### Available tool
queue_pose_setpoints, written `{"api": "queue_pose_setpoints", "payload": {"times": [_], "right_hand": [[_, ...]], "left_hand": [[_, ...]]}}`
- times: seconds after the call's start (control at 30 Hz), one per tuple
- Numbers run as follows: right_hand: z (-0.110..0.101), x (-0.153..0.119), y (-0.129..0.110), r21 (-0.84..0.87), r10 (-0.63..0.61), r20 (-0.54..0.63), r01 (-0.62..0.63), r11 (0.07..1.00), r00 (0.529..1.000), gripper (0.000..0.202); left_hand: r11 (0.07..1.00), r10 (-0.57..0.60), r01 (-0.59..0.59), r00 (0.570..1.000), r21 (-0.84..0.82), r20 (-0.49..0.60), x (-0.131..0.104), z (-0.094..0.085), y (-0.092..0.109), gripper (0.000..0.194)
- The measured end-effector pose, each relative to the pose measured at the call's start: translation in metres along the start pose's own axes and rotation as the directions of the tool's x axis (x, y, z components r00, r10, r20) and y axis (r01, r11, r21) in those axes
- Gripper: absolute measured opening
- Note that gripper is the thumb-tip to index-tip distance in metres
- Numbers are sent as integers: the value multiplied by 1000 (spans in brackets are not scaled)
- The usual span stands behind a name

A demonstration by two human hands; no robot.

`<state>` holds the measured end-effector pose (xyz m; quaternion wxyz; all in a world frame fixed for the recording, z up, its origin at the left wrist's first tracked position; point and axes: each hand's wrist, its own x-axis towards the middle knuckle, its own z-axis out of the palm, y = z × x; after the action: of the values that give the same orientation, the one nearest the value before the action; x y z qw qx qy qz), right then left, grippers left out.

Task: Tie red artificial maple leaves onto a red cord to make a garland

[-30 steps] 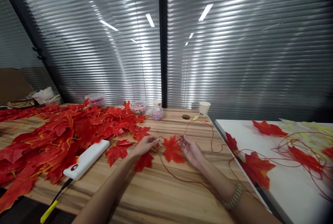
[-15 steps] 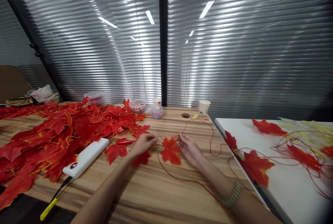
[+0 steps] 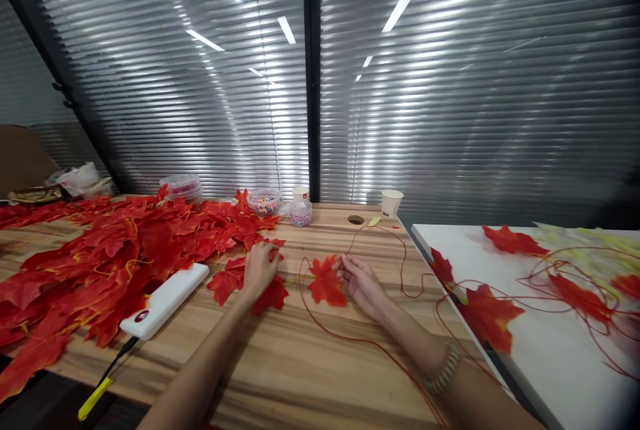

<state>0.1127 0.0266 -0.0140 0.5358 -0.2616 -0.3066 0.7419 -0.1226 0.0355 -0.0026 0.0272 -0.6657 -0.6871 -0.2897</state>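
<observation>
My right hand (image 3: 362,281) is closed in a pinch on a thin red cord (image 3: 403,253), right beside an artificial red maple leaf (image 3: 327,283). The cord loops off past the hand, and another stretch curves down across the wood. My left hand (image 3: 259,270) lies over several leaves, its fingers curled down by a red leaf (image 3: 278,242); its fingertips are partly hidden, so what they hold is unclear. Just under that hand are a leaf (image 3: 273,296) at its right and another leaf (image 3: 225,283) at its left.
A large heap of red leaves (image 3: 115,243) covers the table's left side, with a white power bank (image 3: 167,300) at its front. Bead tubs (image 3: 301,215) and a paper cup (image 3: 392,203) stand at the back. On the right, a white table (image 3: 545,363) carries leaves and tangled cord.
My left hand has let go near the cord and moved left onto the leaves. My right hand stays almost in place beside its leaf, which has shifted slightly.
</observation>
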Motion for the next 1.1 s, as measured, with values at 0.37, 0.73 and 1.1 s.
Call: {"api": "queue_pose_setpoints", "payload": {"times": [0.37,0.73,1.1], "right_hand": [[4,-4,-1,-12,39,12,-39,999,999,23],[2,-3,2,-34,43,55,-41,999,998,24],[3,-4,2,-47,47,56,-45,998,997,20]], "left_hand": [[974,-88,67,992,217,89,-2,-4,-6,36],[984,-105,90,990,153,89,0,-3,-10,33],[988,-94,80,990,134,104,2,-1,-10,29]]}}
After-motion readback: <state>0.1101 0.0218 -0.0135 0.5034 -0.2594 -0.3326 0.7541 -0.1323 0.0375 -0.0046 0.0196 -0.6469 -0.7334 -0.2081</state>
